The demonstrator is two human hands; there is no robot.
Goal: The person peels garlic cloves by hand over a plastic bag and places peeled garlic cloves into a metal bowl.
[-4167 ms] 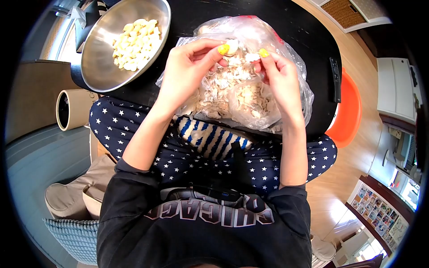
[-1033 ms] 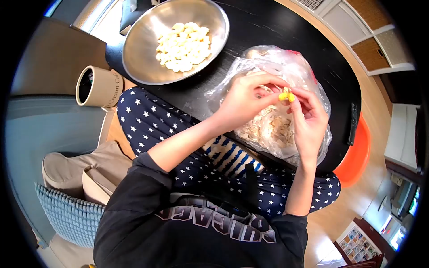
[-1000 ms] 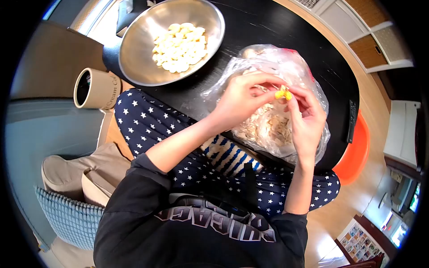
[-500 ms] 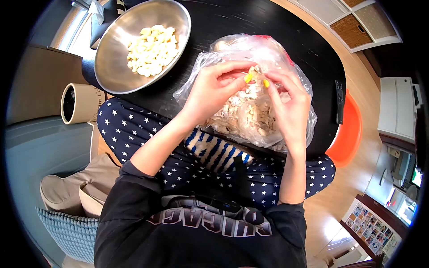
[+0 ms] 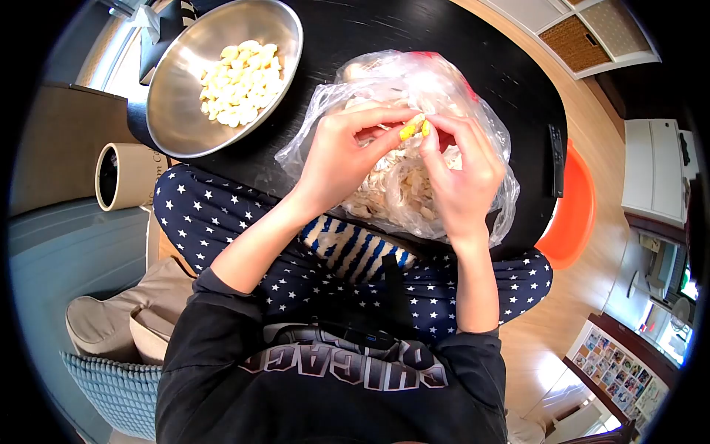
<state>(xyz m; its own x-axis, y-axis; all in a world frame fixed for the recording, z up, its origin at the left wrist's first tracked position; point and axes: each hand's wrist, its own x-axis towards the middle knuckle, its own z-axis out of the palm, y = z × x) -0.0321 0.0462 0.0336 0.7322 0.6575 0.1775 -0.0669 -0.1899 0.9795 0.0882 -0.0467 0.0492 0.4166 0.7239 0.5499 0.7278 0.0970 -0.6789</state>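
Both hands meet over a clear plastic bag [image 5: 307,126] on the black table. My left hand [image 5: 340,152] pinches a small garlic clove [image 5: 418,121] between thumb and fingers. From the other side, my right hand [image 5: 467,170] presses its thumb and fingertips on the same clove. Both thumbnails are yellow, and the fingertips partly cover the clove. Papery garlic skins [image 5: 370,201] lie loose in the bag below. To the left, a wide steel bowl [image 5: 171,89] holds many peeled garlic cloves [image 5: 240,85].
The black table [image 5: 355,26] has a curved right edge, where a dark remote control [image 5: 556,159] lies. Beyond that edge is an orange chair [image 5: 575,211]. A cream bin [image 5: 133,175] stands left of my crossed legs.
My right hand has moved in to the left, so its fingertips now meet my left hand's at the clove. The whole view has shifted slightly.
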